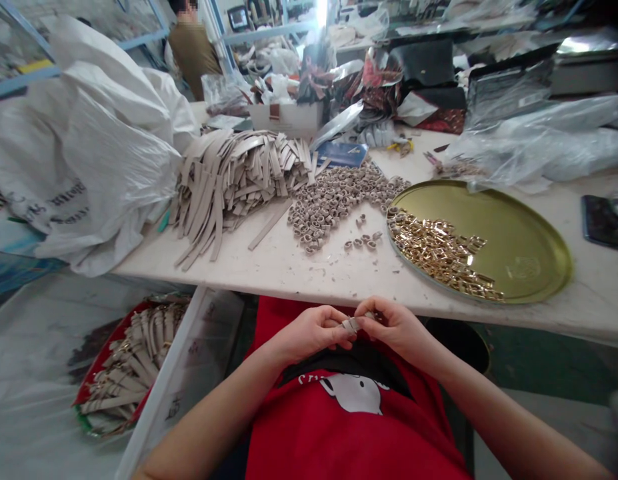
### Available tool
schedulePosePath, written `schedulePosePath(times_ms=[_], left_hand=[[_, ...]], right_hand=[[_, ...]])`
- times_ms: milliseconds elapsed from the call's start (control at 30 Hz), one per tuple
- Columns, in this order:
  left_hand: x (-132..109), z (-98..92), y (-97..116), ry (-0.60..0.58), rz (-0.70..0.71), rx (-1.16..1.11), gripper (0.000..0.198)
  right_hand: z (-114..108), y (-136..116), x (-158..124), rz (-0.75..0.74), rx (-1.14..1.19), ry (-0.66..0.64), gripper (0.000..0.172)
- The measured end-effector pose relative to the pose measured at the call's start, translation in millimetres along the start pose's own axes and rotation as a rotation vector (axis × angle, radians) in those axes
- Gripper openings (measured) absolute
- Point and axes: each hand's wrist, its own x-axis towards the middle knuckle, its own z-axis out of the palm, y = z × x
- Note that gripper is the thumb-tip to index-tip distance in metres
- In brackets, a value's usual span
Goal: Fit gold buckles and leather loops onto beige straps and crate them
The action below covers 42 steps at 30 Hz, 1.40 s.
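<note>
Close together in front of the red apron, my two hands pinch a small beige strap piece [351, 325]. My left hand [321, 328] is closed on its left part, and my right hand [389, 327] grips the other end with thumb and forefinger. Most of the piece is hidden by the fingers. Ahead on the table lie a pile of small beige loops [321, 213] and a heap of long beige straps [239, 173]. Gold-coloured buckles [443, 257] are gathered on the left side of a round golden tray [529, 247].
Below left, a red-rimmed container [106, 353] holds finished-looking straps with metal parts. A large white sack [109, 133] stands at the table's left. Plastic bags [549, 147] and a dark phone [605, 223] lie on the right. Another person [193, 53] is in the background.
</note>
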Motion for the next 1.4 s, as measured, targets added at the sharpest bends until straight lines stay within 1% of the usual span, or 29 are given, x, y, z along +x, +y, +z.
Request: schedulePosePath(times_ms=[67, 100, 133, 200, 233, 300, 367, 433, 533, 633, 733, 800, 867, 1000, 1100, 1167, 1233, 1400], left_hand=[[-2, 3.2, -3, 0.022, -0.004, -0.048, 0.037], [-4, 4.5, -4, 0.026, -0.011, -0.072, 0.036], [-5, 5.5, -4, 0.023, -0.022, -0.095, 0.035], [-8, 6.8, -4, 0.004, -0.034, -0.127, 0.034], [-9, 7.4, -4, -0.003, -0.033, -0.130, 0.033], [-10, 9.2, -4, 0.007, -0.020, -0.109, 0.031], [-10, 12.1, -5, 0.027, -0.011, -0.068, 0.027], [-10, 14.6, -6, 0.036, -0.015, -0.009, 0.022], [-10, 14.1, -8, 0.039, -0.016, 0.102, 0.019], [-11, 7.1, -9, 0.026, 0.004, 0.126, 0.026], [-10, -0.3, -8, 0.007, 0.032, 0.151, 0.028], [-8, -1.9, -9, 0.024, 0.048, 0.177, 0.027], [-5, -0.5, -10, 0.071, 0.050, 0.174, 0.027], [1, 4.3, -14, 0.124, 0.018, 0.146, 0.027], [3, 4.1, -17, 0.126, 0.004, 0.278, 0.027], [4, 2.6, -18, 0.114, 0.009, 0.396, 0.029], [5, 1.3, -20, 0.086, 0.000, 0.451, 0.027], [6, 0.4, -27, 0.033, -0.041, 0.434, 0.024]], right_hand=[[4, 3, -2, 0.046, 0.063, -0.037, 0.016], [6, 4, -4, 0.042, 0.057, -0.039, 0.016], [7, 4, -5, 0.014, 0.024, -0.033, 0.014], [8, 1, -8, -0.098, -0.109, -0.016, 0.009], [7, -2, -10, -0.166, -0.192, -0.012, 0.008], [5, -6, -13, -0.275, -0.323, -0.031, 0.012], [3, -8, -15, -0.318, -0.368, -0.077, 0.014], [3, -6, -16, -0.321, -0.354, -0.110, 0.012], [6, 1, -16, -0.268, -0.300, -0.101, 0.009], [12, 11, -14, -0.148, -0.166, -0.026, 0.006], [18, 18, -12, -0.064, -0.023, 0.045, 0.009], [21, 21, -11, -0.031, 0.031, 0.086, 0.013], [24, 22, -10, 0.004, 0.069, 0.132, 0.016], [29, 25, -10, 0.058, 0.100, 0.222, 0.021], [31, 28, -10, 0.081, 0.112, 0.264, 0.024], [33, 29, -10, 0.099, 0.135, 0.266, 0.026], [34, 29, -10, 0.122, 0.183, 0.241, 0.027], [37, 31, -12, 0.175, 0.280, 0.164, 0.027]])
